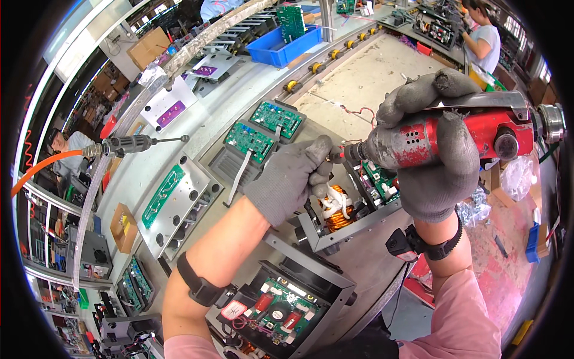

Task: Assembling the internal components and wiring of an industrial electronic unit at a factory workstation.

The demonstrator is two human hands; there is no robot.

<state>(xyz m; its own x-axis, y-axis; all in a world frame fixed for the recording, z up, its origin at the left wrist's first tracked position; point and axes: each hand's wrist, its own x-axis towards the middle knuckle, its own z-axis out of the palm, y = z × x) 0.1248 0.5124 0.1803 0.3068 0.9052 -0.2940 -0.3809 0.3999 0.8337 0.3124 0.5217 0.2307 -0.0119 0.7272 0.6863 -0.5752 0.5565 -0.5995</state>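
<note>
My right hand (431, 194), in a grey glove, is wrapped round a red, scuffed power screwdriver (409, 140) held level, its nose pointing left. Close by that nose, my gloved left hand (284, 179) has its thumb and fingers pinched together; whatever lies between them is too small and covered to name. Both hands are above an open grey metal chassis (353, 235). Inside it sit a copper-wound coil (339, 216) with white wrapping and a green circuit board (382, 179), partly hidden by the screwdriver and my right hand.
Two green boards in grey trays (248, 140) lie beyond my left hand. A second chassis (320, 272) with a board stands nearest me. At left are a metal panel (191, 203) and a hanging air tool (134, 143). Farther off are a blue bin (281, 55) and a person (483, 45).
</note>
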